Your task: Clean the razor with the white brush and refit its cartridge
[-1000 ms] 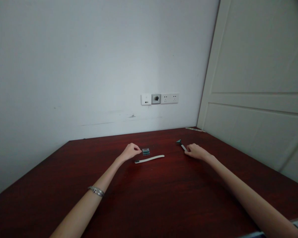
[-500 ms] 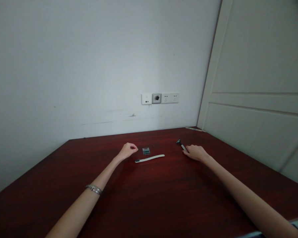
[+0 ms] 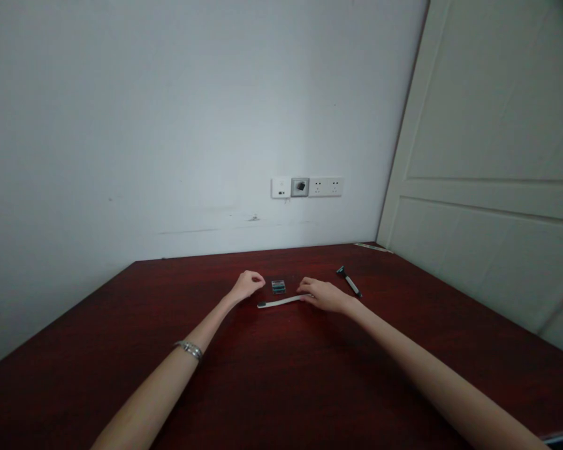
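My left hand (image 3: 248, 285) rests on the table just left of a small clear case (image 3: 278, 287) with dark and teal parts inside. Its thumb and forefinger meet in a loop, with nothing seen in them. In front of the case lies a toothbrush (image 3: 281, 302), white with a dark head at its left end. Over the toothbrush's right end is my right hand (image 3: 323, 295), its fingers and thumb apart around the handle; contact is hard to make out. Farther right, a razor (image 3: 351, 284) with a dark head and pale grip lies loose on the table.
The dark red wooden table (image 3: 263, 375) meets a white wall with a row of sockets (image 3: 326, 186) behind. A pale panelled door (image 3: 488, 206) stands along the right side. A thin pale strip (image 3: 374, 248) lies in the far right corner.
My right hand has let go of the razor, which stays on the table, and has moved left to the toothbrush. My left hand holds nearly the same place; the view shifts slightly.
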Demonstrator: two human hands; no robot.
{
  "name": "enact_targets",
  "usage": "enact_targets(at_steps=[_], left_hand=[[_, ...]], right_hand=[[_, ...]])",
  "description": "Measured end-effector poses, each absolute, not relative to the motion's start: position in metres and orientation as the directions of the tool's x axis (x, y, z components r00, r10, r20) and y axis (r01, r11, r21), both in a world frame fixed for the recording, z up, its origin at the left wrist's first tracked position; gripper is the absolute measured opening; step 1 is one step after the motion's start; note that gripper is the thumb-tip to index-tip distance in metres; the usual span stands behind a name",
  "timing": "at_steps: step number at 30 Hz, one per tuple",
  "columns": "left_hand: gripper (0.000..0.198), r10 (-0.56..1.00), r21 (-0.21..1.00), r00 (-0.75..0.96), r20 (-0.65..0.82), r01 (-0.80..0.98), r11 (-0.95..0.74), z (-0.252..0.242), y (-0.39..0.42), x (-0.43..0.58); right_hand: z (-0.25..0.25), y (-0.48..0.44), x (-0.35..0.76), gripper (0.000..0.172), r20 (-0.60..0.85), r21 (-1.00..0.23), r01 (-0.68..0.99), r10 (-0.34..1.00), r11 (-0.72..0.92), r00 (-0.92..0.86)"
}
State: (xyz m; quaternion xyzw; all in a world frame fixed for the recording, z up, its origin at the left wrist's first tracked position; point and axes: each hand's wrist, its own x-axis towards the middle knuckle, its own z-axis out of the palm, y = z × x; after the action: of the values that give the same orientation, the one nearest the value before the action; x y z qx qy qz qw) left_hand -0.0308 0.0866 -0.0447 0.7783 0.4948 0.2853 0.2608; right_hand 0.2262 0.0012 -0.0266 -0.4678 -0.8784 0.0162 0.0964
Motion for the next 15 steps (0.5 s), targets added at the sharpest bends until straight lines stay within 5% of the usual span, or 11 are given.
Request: enact_targets(at_steps=[15], left_hand=[[0.029,0.919,0.708,0.338,0.201,0.599,-0.375,-0.046,0.091,-0.018]], right_hand=[[-0.032,0.009,0.218,0.022,0.104,-0.086,0.825,0.829,0.558,-0.55]])
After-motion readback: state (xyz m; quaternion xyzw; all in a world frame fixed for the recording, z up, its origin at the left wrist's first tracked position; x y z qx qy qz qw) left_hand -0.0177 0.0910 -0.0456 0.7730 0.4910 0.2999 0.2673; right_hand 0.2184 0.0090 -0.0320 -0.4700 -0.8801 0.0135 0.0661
